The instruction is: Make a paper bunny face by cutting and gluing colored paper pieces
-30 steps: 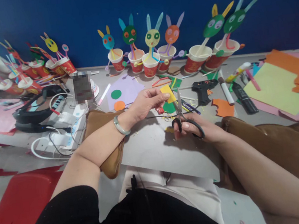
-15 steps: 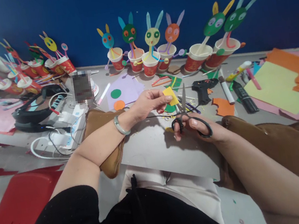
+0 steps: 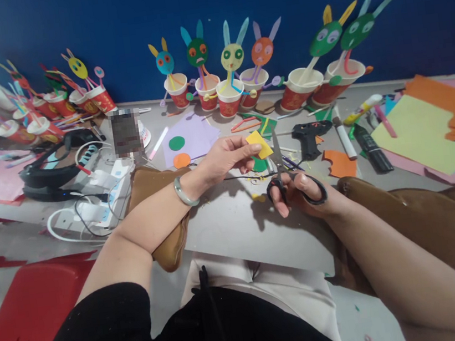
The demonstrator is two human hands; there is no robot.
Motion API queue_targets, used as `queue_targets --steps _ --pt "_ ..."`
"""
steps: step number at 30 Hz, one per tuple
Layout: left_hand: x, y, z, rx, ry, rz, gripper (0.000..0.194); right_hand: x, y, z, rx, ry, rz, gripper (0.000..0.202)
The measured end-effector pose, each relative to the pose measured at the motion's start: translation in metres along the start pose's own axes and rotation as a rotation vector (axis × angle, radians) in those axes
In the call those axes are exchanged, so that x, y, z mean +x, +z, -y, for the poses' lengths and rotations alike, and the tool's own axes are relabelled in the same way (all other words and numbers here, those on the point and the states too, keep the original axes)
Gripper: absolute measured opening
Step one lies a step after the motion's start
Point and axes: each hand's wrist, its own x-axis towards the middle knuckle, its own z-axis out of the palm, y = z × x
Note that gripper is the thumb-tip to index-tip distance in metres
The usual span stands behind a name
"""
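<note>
My left hand [image 3: 232, 156] pinches a small yellow paper square [image 3: 258, 144] between thumb and fingers. Just right of the paper, my right hand [image 3: 301, 191] holds black-handled scissors [image 3: 278, 155], with fingers through the loops and the blades pointing away from me. The blades look nearly closed beside the paper's right edge. Beneath the hands, a green paper piece [image 3: 259, 164] and yellow scraps [image 3: 258, 196] lie on the grey table [image 3: 226, 221].
Behind stand red-and-white paper cups [image 3: 229, 97] with paper rabbit figures. A black glue gun [image 3: 307, 136], markers [image 3: 344, 138] and coloured sheets [image 3: 419, 134] lie to the right. Brown cushions [image 3: 439, 221] flank the table front. Left are a power strip [image 3: 117, 176] and a headset [image 3: 51, 168].
My right hand has shifted slightly right, and the scissor blades and handles have come closer together. The yellow paper has tilted a little in my left hand.
</note>
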Motion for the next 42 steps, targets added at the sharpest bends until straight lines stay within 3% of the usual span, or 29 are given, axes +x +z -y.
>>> queue_targets --steps 16,22,30,42 --pt "-0.001 0.002 -0.004 -0.016 -0.004 -0.013 0.039 -0.001 -0.001 0.000 -0.040 0.011 -0.005 0.081" --pt "-0.001 0.002 -0.006 0.010 0.005 -0.018 0.040 0.001 0.002 0.008 -0.047 0.030 -0.067 0.076" --pt "0.000 -0.005 0.003 0.020 0.084 0.092 0.058 0.002 0.001 0.003 -0.032 0.000 -0.017 0.080" --pt "-0.002 -0.004 0.003 0.042 0.082 0.110 0.057 0.002 0.002 0.010 -0.018 0.039 -0.034 0.079"
